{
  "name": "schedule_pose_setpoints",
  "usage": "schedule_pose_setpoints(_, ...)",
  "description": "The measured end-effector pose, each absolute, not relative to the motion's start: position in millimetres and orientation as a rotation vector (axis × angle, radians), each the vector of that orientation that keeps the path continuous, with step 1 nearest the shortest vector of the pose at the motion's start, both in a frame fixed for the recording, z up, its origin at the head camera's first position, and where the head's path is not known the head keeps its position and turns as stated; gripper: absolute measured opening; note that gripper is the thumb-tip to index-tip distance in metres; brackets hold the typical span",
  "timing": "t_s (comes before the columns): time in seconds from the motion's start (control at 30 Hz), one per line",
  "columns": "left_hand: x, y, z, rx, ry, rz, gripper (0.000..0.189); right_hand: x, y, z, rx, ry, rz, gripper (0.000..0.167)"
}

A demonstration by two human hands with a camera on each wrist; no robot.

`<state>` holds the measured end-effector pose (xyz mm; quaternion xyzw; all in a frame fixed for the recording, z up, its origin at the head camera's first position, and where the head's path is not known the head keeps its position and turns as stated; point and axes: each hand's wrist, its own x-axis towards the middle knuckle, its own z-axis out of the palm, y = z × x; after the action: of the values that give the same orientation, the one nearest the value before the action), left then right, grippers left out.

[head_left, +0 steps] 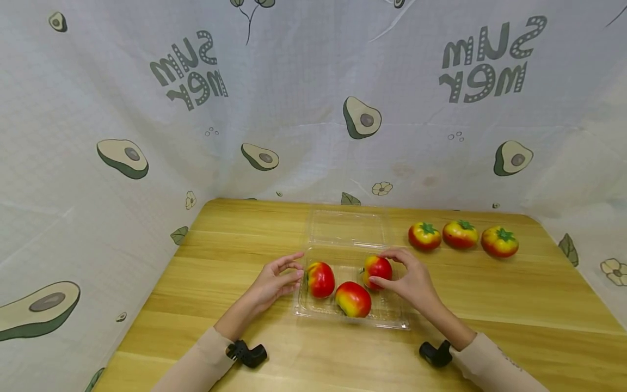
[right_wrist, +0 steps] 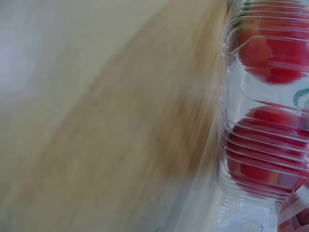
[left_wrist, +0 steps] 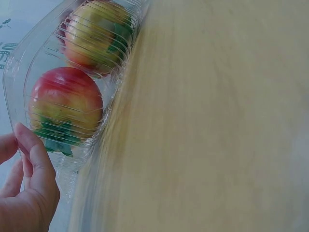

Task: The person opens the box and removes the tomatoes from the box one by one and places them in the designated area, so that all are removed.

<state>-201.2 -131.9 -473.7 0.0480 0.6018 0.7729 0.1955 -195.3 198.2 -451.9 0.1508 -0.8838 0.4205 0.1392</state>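
Observation:
A clear plastic container (head_left: 343,319) lies with its hinged lid (head_left: 349,226) folded back. Inside are two red-and-yellow fruits, one at the left (head_left: 321,280) and one at the front (head_left: 354,299). My right hand (head_left: 410,279) holds a third such fruit (head_left: 376,270) at the container's right side, thumb in front and fingers behind. In the right wrist view, only a bit of that hand (right_wrist: 295,220) shows at the corner. My left hand (head_left: 271,280) pinches the container's left rim; the left wrist view shows its thumb and fingers at the clear edge, near a fruit's green leafy cap (left_wrist: 57,134).
Three more yellow-and-red fruits with green caps stand in a row at the back right: left (head_left: 424,237), middle (head_left: 460,234) and right (head_left: 499,242). All lie on a wooden table (head_left: 235,234). A white avocado-print cloth (head_left: 303,120) hangs behind and at both sides.

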Motion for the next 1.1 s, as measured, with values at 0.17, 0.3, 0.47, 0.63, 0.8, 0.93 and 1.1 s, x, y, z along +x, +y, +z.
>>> schedule_pose_setpoints(0.17, -202.0, -131.2, -473.0, 0.141, 1.687, 2.168, 0.056, -195.8, 199.8, -451.0, 0.469, -2.558, 1.199, 0.051)
schedule_pose_setpoints(0.3, -202.5, -130.7, -472.9, 0.145, 1.682, 2.17, 0.056, -195.5, 201.2, -451.1, 0.494, -2.564, 1.183, 0.055)
schedule_pose_setpoints(0.47, -203.1, -130.2, -473.4, 0.146, 1.675, 2.172, 0.056, -195.1, 202.7, -452.0, 0.537, -2.556, 1.161, 0.059)
schedule_pose_setpoints(0.63, -203.2, -130.3, -473.5, 0.149, 1.676, 2.169, 0.056, -194.6, 203.6, -452.2, 0.554, -2.564, 1.158, 0.059)
schedule_pose_setpoints(0.8, -202.3, -131.0, -473.3, 0.143, 1.675, 2.168, 0.056, -193.8, 204.5, -451.4, 0.558, -2.588, 1.167, 0.062)
schedule_pose_setpoints(0.93, -202.0, -131.3, -473.8, 0.139, 1.673, 2.17, 0.056, -193.9, 205.5, -449.6, 0.572, -2.615, 1.136, 0.063)
schedule_pose_setpoints(1.1, -201.6, -131.3, -473.9, 0.135, 1.68, 2.172, 0.056, -194.5, 206.7, -446.5, 0.575, -2.642, 1.108, 0.062)
